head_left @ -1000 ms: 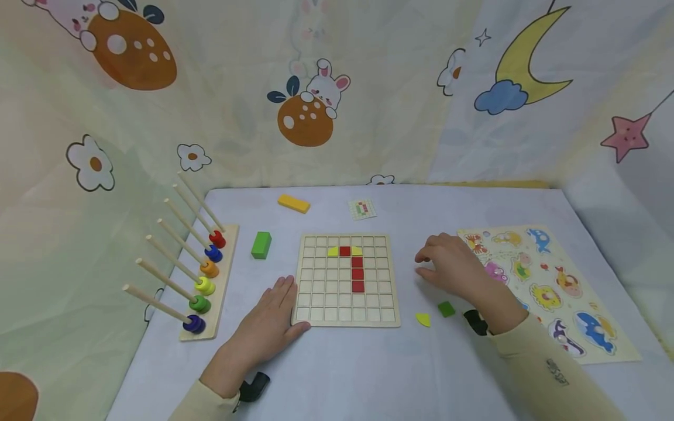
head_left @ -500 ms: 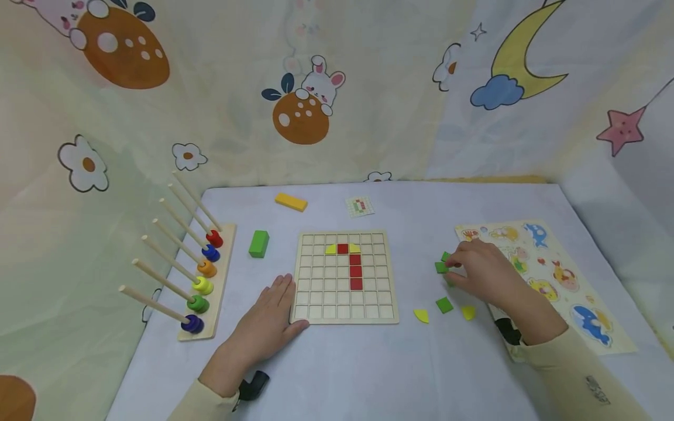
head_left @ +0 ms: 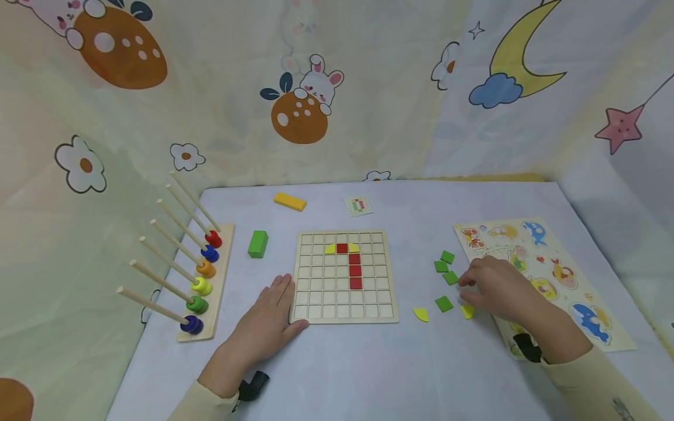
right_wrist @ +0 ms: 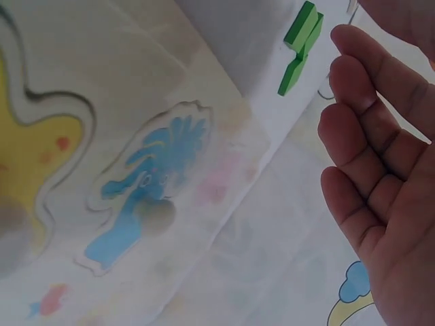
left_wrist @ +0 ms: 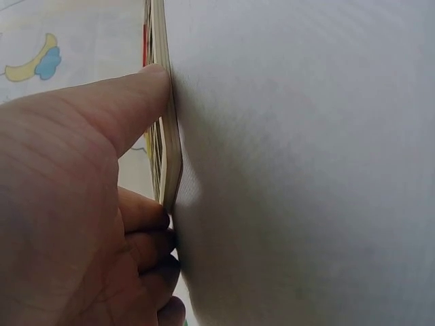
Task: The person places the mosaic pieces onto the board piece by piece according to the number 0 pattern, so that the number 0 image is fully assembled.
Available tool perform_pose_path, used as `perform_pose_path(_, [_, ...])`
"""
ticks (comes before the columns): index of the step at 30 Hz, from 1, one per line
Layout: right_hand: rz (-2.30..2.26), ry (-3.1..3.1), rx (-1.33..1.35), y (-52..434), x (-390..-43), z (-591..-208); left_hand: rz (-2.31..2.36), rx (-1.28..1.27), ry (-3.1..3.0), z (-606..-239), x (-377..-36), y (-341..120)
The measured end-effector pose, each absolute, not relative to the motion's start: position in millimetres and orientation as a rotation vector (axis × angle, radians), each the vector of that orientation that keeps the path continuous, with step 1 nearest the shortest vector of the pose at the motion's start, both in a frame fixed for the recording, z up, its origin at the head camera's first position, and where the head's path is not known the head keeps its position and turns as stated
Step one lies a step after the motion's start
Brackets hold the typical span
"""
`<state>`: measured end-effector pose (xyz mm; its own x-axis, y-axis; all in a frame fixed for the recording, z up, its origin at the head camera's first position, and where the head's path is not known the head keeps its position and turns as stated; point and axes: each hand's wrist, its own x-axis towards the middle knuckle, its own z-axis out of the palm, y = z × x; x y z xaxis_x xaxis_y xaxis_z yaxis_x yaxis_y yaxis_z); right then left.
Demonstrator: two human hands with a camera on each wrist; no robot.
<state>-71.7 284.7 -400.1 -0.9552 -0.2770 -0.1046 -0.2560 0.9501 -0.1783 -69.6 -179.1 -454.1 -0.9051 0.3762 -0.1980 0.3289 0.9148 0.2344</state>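
Now | left hand [head_left: 268, 327] flat against grid board [head_left: 344, 316] | right hand [head_left: 497, 287] fingers relaxed (empty) by green tiles [head_left: 445, 267]

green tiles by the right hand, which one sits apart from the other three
The green tile nearest the yellow pieces; the other three cluster together farther up the table.

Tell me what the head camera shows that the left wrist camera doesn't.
Only the head view shows the right hand over loose green tiles, the animal puzzle, the peg rack with rings, the green block and the yellow block. Only the left wrist view shows the board's thin edge side-on, the thumb against it. Both show the left hand touching the grid board on the table.
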Motion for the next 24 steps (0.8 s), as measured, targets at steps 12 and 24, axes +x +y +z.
perform_pose_path(12, [-0.234, 2.909, -0.366, 291.4, -59.8, -408.1, 0.283, 0.535, 2.838, -457.3, -70.3, -179.4])
perform_pose_path(24, [-0.278, 2.91, -0.414, 292.8, -52.7, -411.8, 0.275, 0.529, 2.84, -455.1, -69.9, -178.3])
